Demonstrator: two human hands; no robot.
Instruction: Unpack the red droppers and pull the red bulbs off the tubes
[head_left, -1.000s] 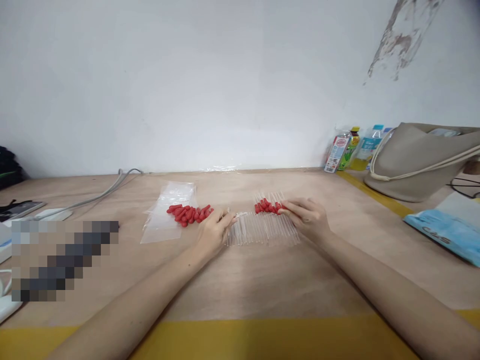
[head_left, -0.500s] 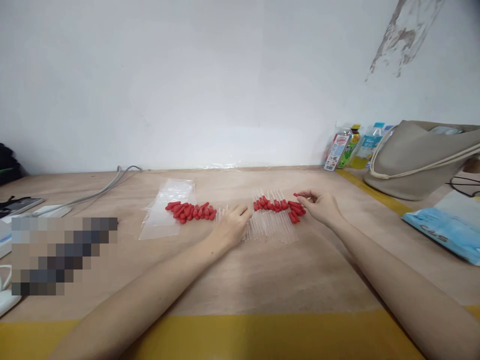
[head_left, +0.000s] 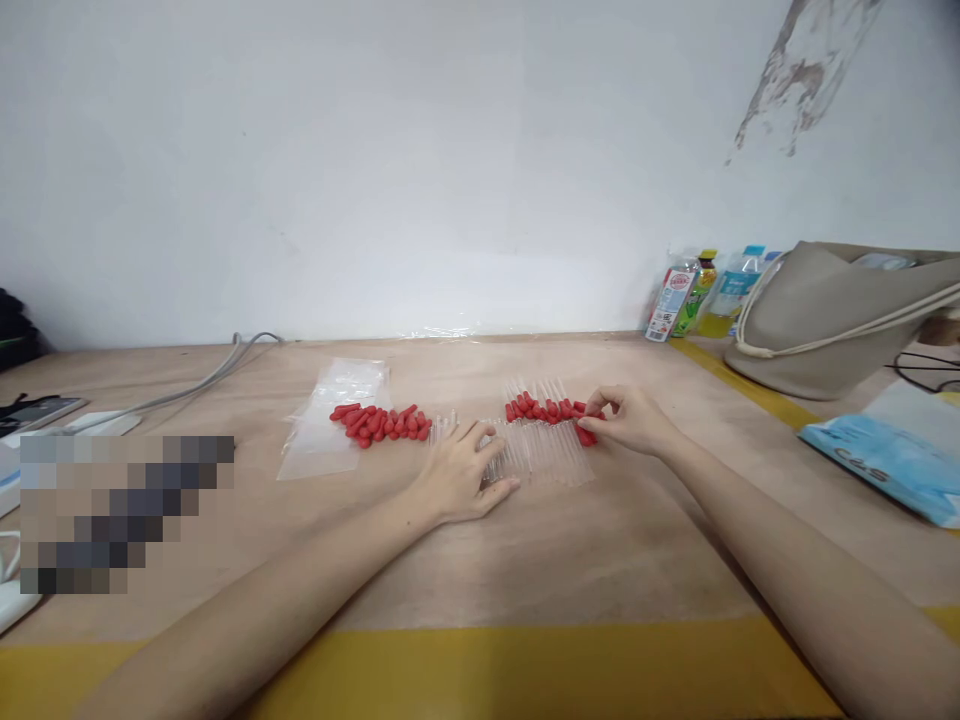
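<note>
A row of clear plastic tubes lies on the wooden table, with several red caps along its far side. My left hand rests on the tubes' left end, fingers spread and flat. My right hand is at the row's right end, fingers pinched on a red cap. A second heap of red caps lies to the left, beside an empty clear plastic bag.
A beige bag and several drink bottles stand at the back right. A blue packet lies at the right edge. A grey cable and small devices lie at the left. Yellow tape marks the table's near edge.
My left hand slid right along the tubes and flattened on them. My right hand moved right, exposing more red caps, then drew back in and pinched one.
</note>
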